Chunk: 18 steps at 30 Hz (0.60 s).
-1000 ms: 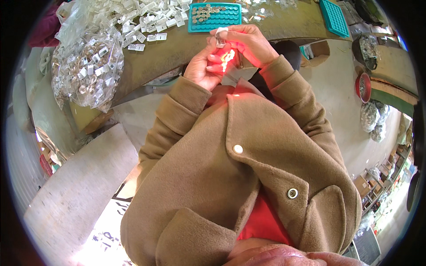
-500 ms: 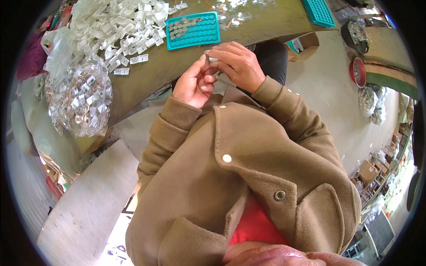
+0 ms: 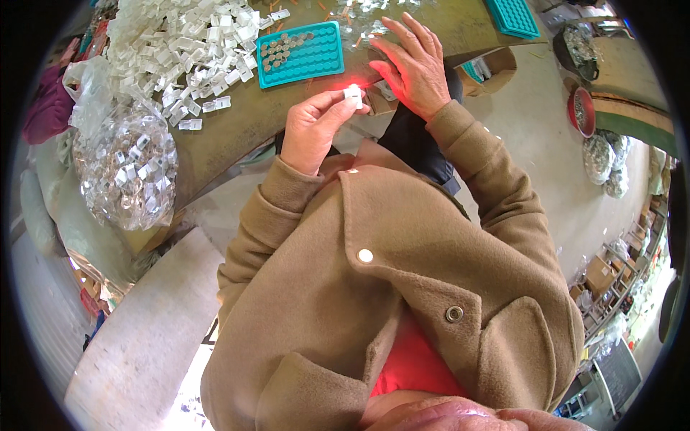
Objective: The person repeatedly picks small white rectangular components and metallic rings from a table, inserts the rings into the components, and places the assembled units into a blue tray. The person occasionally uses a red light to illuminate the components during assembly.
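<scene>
My left hand [image 3: 315, 129] pinches a small white plastic light [image 3: 353, 95] between thumb and fingers; red light shines from it. To its right, my right hand [image 3: 417, 68] is open, fingers spread and lit red along the thumb side. Its fingertips are over the table edge, near small clear and orange pieces [image 3: 370, 30]. Whether those fingertips touch anything cannot be made out. Beyond my left hand lies a teal tray [image 3: 320, 61] of round pockets, partly filled with silver button cells [image 3: 282, 49].
A heap of white plastic casings [image 3: 194, 50] covers the table's [image 3: 230, 129] left part. Beside it stands a clear bag of similar pieces [image 3: 129, 165]. Another teal tray [image 3: 514, 18] lies far right. Below the edge is an open cardboard box [image 3: 499, 68]; a red bowl [image 3: 581, 111] sits further right.
My hands have parted: the right has let go and moved up and right, its fingers opening. The left keeps the white light, which now glows red.
</scene>
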### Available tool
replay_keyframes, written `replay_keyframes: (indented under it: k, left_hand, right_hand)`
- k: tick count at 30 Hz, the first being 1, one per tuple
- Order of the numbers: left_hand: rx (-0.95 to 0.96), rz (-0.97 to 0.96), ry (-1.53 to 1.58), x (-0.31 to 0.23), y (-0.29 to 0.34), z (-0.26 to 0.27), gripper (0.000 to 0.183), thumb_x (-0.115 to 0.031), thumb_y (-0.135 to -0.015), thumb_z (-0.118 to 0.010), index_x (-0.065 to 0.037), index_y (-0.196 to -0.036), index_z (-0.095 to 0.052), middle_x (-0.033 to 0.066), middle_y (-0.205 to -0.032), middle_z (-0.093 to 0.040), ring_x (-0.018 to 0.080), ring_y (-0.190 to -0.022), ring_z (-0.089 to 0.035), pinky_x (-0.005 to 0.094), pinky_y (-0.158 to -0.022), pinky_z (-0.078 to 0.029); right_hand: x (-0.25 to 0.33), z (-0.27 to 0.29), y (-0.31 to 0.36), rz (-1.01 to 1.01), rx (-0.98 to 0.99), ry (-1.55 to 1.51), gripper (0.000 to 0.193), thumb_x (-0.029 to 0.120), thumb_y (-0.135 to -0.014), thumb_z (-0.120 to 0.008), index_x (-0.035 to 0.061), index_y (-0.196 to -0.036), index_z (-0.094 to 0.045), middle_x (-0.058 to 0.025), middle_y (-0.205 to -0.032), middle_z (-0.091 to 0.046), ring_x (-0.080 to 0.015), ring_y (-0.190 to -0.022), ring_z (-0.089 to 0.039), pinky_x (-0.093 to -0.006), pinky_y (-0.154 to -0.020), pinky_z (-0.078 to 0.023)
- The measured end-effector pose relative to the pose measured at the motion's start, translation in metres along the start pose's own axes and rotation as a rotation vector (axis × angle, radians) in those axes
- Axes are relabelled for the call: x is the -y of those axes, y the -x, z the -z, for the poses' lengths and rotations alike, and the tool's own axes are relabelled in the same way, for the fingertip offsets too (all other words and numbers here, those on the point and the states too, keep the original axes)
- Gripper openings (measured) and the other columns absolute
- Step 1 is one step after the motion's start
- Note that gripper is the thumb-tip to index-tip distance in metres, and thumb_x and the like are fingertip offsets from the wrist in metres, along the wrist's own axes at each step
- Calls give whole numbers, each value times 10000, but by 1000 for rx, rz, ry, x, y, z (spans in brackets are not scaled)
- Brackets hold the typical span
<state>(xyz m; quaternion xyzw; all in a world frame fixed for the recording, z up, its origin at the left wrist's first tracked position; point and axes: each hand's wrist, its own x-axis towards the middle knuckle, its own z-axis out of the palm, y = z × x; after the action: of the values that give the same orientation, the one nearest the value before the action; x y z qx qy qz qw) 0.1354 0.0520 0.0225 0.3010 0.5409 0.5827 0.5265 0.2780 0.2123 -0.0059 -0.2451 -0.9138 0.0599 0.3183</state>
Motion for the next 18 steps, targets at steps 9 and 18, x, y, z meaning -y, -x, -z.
replay_keyframes:
  k: [9, 18]
  left_hand:
    - [-59, 187, 158, 13, -4, 7, 272, -178, -962, -556, 31, -1116, -641, 87, -953, -684, 131, -804, -659, 276, -757, -528]
    - [-51, 333, 486, 27, -2, 12, 356, -264, -1006, -497, 41, -1169, -584, 99, -964, -670, 133, -751, -646, 315, -730, -556]
  right_hand:
    - [-4, -8, 20, 71, 57, -119, 366, 241, -740, -768, 158, -1088, -695, -19, -1260, -587, -254, -1267, -468, -434, -1065, -337]
    - [-7, -18, 27, 223, -225, -264, 191, 58, -745, -699, 103, -928, -670, -28, -935, -662, -257, -946, -619, -387, -831, -488]
